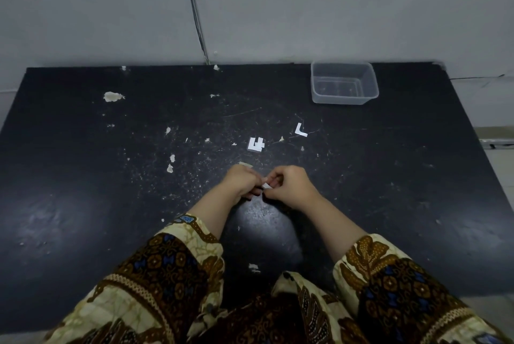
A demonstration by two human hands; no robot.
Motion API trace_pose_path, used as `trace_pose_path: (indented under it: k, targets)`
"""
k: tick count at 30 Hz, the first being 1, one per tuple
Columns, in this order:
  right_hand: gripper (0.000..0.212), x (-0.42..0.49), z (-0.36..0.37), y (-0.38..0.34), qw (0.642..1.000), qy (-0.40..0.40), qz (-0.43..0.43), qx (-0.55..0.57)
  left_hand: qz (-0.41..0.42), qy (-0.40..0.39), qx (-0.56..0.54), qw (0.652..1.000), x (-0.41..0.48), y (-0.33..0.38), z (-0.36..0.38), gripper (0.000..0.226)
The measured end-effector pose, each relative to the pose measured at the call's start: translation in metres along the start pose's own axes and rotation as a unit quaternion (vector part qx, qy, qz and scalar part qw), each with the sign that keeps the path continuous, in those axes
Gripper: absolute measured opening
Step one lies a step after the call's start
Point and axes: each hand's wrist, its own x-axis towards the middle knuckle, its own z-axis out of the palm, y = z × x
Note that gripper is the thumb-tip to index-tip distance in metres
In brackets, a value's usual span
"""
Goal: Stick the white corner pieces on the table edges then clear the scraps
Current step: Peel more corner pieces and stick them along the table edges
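Observation:
Over the middle of the black table [83, 176], my left hand [242, 181] and my right hand [289, 185] meet fingertip to fingertip. Both pinch one small white corner piece [266, 186], mostly hidden by the fingers. Just beyond the hands a small stack of white corner pieces [256, 144] lies flat on the table. A thin white L-shaped scrap [300, 130] lies farther right. A pale scrap [246, 164] peeks out behind my left hand.
A clear plastic tub [345, 83] stands at the back right near the wall. The tabletop is scratched, with pale chipped patches such as one at the back left [112, 96]. The table's right edge [472, 132] runs diagonally; patterned sleeves cover the near edge.

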Motion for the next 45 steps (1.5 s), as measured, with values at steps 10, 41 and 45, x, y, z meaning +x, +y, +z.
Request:
trace_pose_path:
  k: [10,41,45]
  targets:
    - [0.028,0.005,-0.016,-0.016,0.978,0.102,-0.006,0.182,0.088,0.033,-0.108,0.990,-0.008,0.029,-0.008,0.029]
    - [0.021,0.021,-0.062,-0.036,0.969,0.207,-0.022,0.131,0.133,-0.009,-0.207,0.969,-0.013,0.060,-0.029,0.022]
    - [0.022,0.021,-0.059,-0.050,0.972,0.186,-0.083,0.120,0.150,-0.012,-0.172,0.973,-0.012,0.061,-0.030,0.024]
